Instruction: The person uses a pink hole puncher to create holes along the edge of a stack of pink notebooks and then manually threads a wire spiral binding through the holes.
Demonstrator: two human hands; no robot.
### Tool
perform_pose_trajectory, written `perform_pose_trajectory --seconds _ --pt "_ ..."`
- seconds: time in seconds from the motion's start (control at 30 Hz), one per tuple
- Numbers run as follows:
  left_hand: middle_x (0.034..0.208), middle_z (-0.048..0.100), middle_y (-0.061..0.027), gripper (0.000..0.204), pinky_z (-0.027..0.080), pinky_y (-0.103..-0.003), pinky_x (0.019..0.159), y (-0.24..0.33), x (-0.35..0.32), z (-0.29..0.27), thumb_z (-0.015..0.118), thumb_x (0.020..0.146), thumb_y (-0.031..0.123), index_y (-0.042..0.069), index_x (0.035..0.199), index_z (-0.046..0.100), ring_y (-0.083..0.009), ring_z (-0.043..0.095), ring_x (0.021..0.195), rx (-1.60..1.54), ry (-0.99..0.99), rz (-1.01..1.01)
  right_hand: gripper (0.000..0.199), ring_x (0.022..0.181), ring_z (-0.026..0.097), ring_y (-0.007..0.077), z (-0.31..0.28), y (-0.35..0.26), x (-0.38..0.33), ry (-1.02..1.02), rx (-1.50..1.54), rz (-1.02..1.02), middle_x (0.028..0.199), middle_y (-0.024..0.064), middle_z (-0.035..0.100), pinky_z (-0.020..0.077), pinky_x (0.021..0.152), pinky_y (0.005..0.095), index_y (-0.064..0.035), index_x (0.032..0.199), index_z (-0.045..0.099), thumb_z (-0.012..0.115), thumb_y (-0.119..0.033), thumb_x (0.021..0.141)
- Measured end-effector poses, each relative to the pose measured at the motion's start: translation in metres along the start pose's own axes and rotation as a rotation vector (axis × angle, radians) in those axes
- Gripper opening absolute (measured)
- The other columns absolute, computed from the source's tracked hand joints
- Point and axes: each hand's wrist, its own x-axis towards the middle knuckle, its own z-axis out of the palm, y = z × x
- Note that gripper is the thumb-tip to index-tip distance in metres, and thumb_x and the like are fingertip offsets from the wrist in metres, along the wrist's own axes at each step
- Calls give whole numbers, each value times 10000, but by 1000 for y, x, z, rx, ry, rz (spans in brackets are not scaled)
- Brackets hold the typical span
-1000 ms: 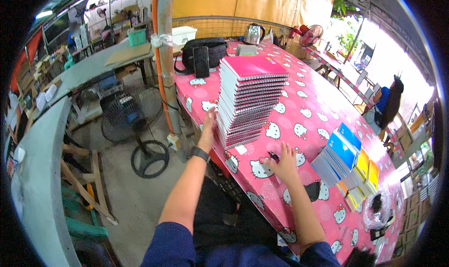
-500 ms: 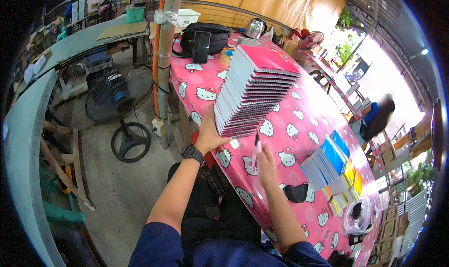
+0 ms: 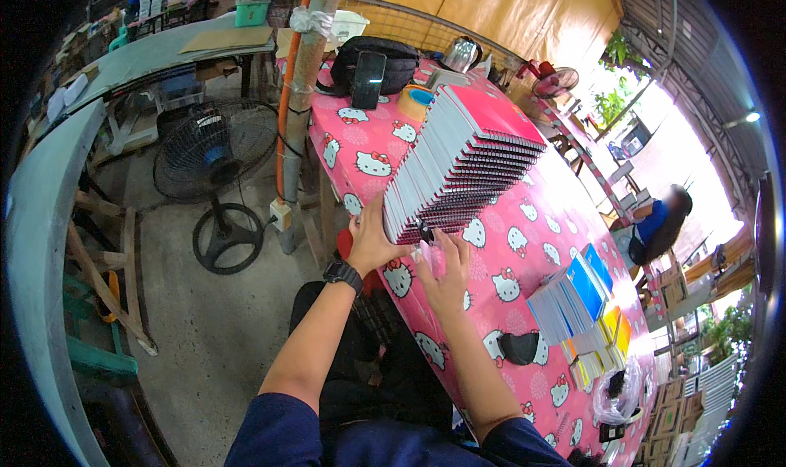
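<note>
A tall, leaning stack of spiral notebooks (image 3: 467, 160) with red covers and black coils stands on a pink cartoon-cat tablecloth (image 3: 512, 287). My left hand (image 3: 375, 242), a black watch (image 3: 342, 275) on its wrist, grips the stack's lower near corner, thumb in front and fingers along the side. Closed around a slim pink pen-like tool (image 3: 423, 252), my right hand (image 3: 446, 275) is at the lowest coils. The tool's dark tip is by the bottom notebooks; whether it touches them I cannot tell.
Blue and yellow notebooks (image 3: 573, 295) stand at the right, near a black rounded object (image 3: 520, 347) and a clear plastic bag (image 3: 614, 397). Behind the stack are a tape roll (image 3: 416, 101), a phone (image 3: 368, 81) and a black bag (image 3: 393, 62). A floor fan (image 3: 217, 164) and post (image 3: 304, 115) stand left.
My right hand has moved up and left with the pink tool, from beside the stack to its bottom coils. My left hand stays at the corner, its thumb now nearer the right hand.
</note>
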Motion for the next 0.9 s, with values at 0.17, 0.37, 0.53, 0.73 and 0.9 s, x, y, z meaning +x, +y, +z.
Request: perform_pose_trajectory --seconds 0.17,0.37,0.53,0.73,0.9 --pt "1342 355 -177 1217 136 -527 1035 -1 1 -2 831 442 409 67 1406 172 -309 294 1283 -10 -24 -29 410 849 575 223 -4 0 -3 -217 475 468 984 125 585 464 746 319 29 1164 518 628 -103 791" --pt "1339 356 -175 1203 147 -526 1029 5 1 -2 822 442 412 71 1401 180 -310 303 1278 6 -28 -46 412 885 585 230 -3 5 -11 -269 806 727 1010 133 597 463 788 321 39 1159 511 614 -142 804" --pt "1343 352 -177 1212 153 -524 1025 0 2 -2 823 437 422 63 1399 178 -314 301 1279 9 -19 -29 451 971 504 278 -8 -3 -3 -136 83 199 1021 146 553 394 853 389 -13 1148 541 657 -156 737" --pt "1357 334 -185 1236 156 -522 1020 -2 2 0 825 430 434 55 1403 163 -321 290 1284 1 -29 -11 459 945 498 304 -7 1 -9 -46 50 106 1003 144 556 390 848 397 -24 1139 550 680 -164 722" --pt "1400 293 -173 1221 147 -485 1057 0 16 -28 797 497 473 54 1425 125 -297 248 1318 -11 -223 -76 476 920 487 317 0 2 -9 -53 35 98 1016 146 549 389 821 422 -18 1143 538 676 -169 713"
